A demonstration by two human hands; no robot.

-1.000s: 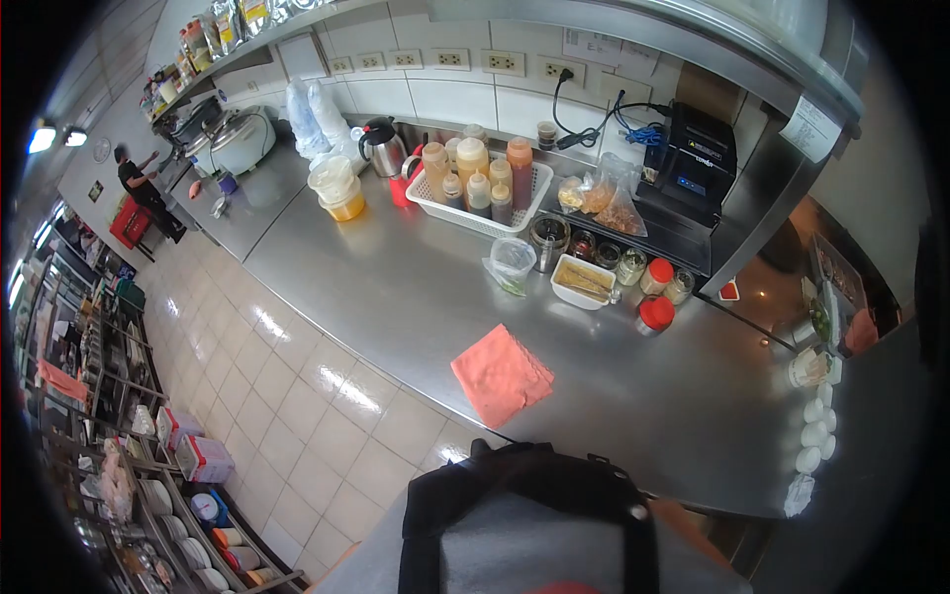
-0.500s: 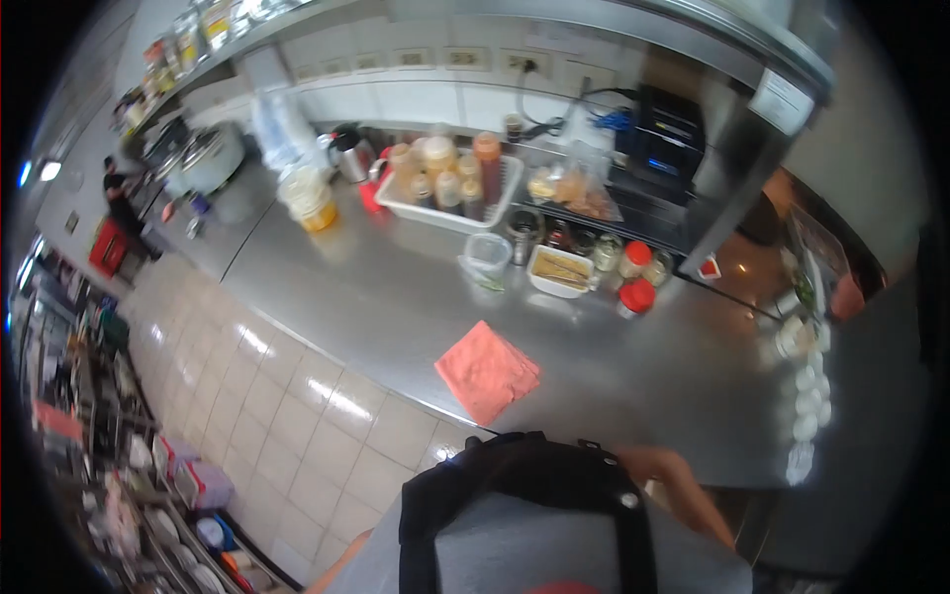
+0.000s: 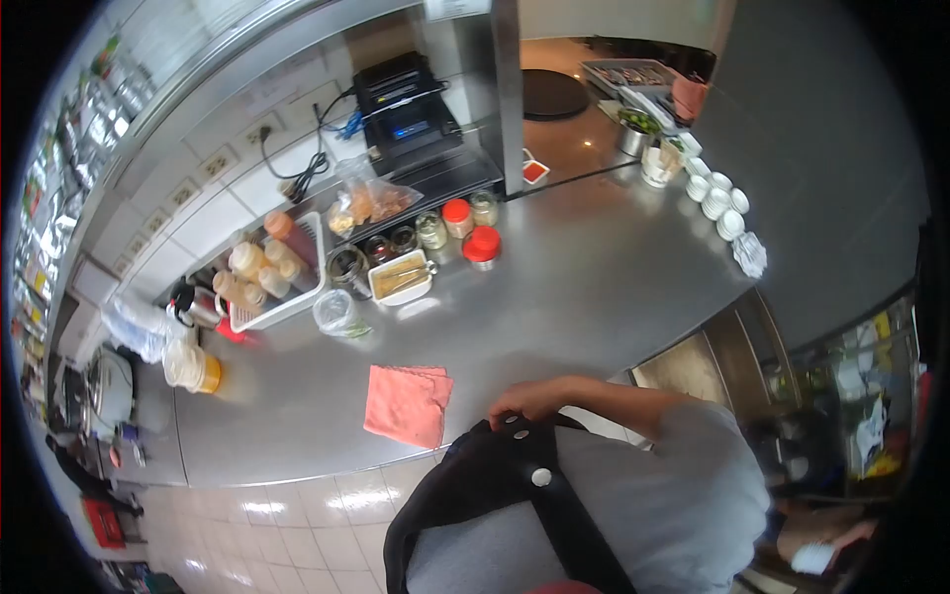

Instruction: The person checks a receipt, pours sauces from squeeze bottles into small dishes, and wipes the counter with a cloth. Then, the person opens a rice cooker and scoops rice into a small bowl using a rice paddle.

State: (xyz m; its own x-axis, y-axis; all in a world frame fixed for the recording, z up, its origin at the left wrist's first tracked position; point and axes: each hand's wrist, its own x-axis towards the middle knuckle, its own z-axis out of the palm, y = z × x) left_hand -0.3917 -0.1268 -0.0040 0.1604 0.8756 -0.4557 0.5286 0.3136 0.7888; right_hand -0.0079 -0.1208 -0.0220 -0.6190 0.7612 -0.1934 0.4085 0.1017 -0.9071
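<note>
My right hand (image 3: 526, 399) is in front of my body at the top of my black apron (image 3: 465, 485), by the edge of the steel counter (image 3: 554, 327). Its fingers look curled, and their tips are partly hidden, so whatever they may hold does not show. To its left, a folded pink cloth (image 3: 408, 406) lies flat on the counter near the front edge, apart from the hand. My left hand is out of view.
Behind the cloth stand a white tub with tongs (image 3: 401, 280), a clear plastic cup (image 3: 338, 313), red-lidded jars (image 3: 482, 245) and a basket of sauce bottles (image 3: 282, 315). Stacked white cups (image 3: 717, 203) line the right edge. A person in black (image 3: 79, 470) stands far left.
The view has swung to the right, showing more of the counter's right end. My right hand has come into view at the apron; before, only the forearm showed. The pink cloth still lies on the counter.
</note>
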